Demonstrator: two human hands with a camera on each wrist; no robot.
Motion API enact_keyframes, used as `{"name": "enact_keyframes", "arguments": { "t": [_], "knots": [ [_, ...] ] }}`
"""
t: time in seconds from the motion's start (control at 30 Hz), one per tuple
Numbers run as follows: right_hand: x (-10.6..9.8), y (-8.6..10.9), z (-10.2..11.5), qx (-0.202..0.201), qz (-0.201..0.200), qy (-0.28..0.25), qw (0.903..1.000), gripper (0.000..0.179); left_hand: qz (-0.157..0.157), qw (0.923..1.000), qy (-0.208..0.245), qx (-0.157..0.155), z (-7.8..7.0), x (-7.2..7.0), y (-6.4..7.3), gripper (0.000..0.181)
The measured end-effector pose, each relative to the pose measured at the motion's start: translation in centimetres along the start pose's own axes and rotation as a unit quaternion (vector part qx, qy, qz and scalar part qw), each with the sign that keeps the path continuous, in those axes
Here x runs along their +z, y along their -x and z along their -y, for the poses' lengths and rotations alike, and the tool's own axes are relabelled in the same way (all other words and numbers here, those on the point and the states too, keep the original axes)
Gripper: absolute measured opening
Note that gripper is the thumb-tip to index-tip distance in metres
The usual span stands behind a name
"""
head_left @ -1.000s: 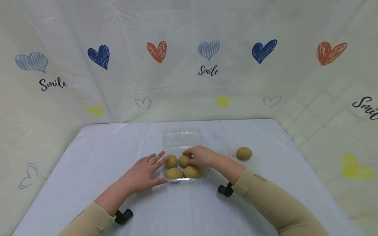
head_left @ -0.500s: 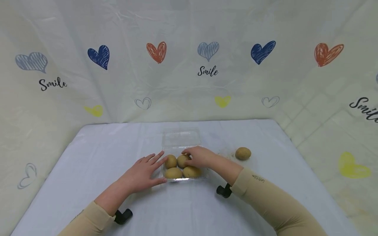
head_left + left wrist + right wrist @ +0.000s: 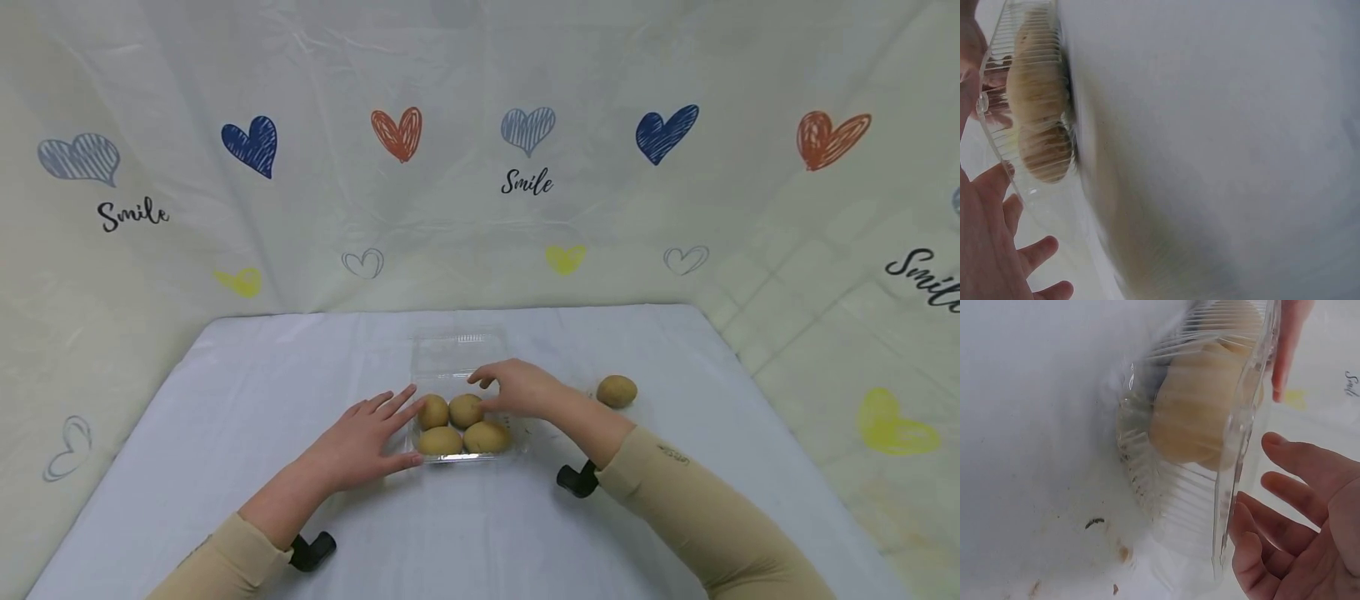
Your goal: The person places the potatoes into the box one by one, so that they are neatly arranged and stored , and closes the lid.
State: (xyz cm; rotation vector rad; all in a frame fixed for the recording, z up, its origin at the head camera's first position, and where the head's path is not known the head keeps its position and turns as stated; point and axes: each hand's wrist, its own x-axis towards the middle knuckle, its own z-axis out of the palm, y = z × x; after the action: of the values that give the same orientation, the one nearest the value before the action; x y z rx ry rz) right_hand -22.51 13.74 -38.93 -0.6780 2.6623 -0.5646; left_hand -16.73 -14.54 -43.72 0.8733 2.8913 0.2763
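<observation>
The right hand (image 3: pixel 517 388) hovers with relaxed, empty fingers just over the far right of the clear plastic box (image 3: pixel 459 360), above the four kiwis (image 3: pixel 466 410) lying in it. The left hand (image 3: pixel 365 435) lies flat, fingers straight, touching the box's left wall. A fifth kiwi (image 3: pixel 617 391) sits apart on the table (image 3: pixel 247 392), right of the box.

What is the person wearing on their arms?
Long, snug beige sleeves cover both arms down to the wrists. The right sleeve has small dark lettering near the cuff. A black camera mount sits under the right wrist, another under the left sleeve. Both hands are bare.
</observation>
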Motion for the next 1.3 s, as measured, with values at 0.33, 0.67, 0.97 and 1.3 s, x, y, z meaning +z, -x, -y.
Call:
{"name": "enact_keyframes", "arguments": {
  "t": [0.33, 0.67, 0.97, 1.3],
  "knots": [
    [-1.1, 1.2, -0.8, -0.015, -0.031, -0.008, 0.9994, 0.041, -0.009, 0.9999, 0.002, 0.006, 0.0, -0.1, 0.1, 0.085],
    [-2.7, 2.9, -3.0, 0.02, -0.055, 0.005, 0.9983, 0.04, -0.009, 0.9999, 0.001, 0.006, 0.2, 0.1, 0.1, 0.088],
    [-3.9, 5.1, -5.9, 0.042, -0.074, -0.005, 0.9964, 0.036, -0.009, 0.9999, 0.006, 0.006, 0.3, 0.2, 0.1, 0.088],
    [-5.1, 7.8, -9.7, 0.087, -0.082, -0.003, 0.9929, 0.037, -0.004, 1.0, 0.004, 0.003, 0.3, 0.2, 0.1, 0.086]
  ]
}}
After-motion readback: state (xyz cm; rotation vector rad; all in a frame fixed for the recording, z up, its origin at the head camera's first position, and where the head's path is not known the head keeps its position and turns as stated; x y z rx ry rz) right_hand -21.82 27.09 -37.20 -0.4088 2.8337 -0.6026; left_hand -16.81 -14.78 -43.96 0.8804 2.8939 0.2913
